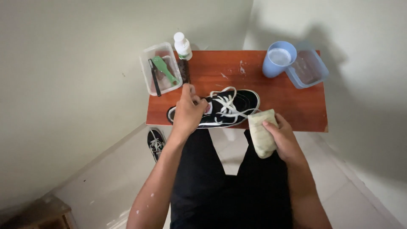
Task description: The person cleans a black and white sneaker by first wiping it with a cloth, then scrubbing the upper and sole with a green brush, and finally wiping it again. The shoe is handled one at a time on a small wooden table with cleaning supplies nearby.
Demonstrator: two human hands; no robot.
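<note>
The left hand (188, 111) clamps its fingers on the heel end of a black sneaker (220, 108) with white laces, which lies on its side along the near edge of the reddish wooden table (271, 101). The sneaker's long axis runs left to right, heel to the left, toe pointing right. The right hand (283, 138) is closed around a folded pale cloth (261, 132), held just off the toe end. Farther back stand a clear tub (146, 63) holding a green brush (164, 69), a small white bottle (182, 45), a blue cup (277, 58) and a bluish container (308, 68). Another sneaker (155, 143) lies on the floor.
</note>
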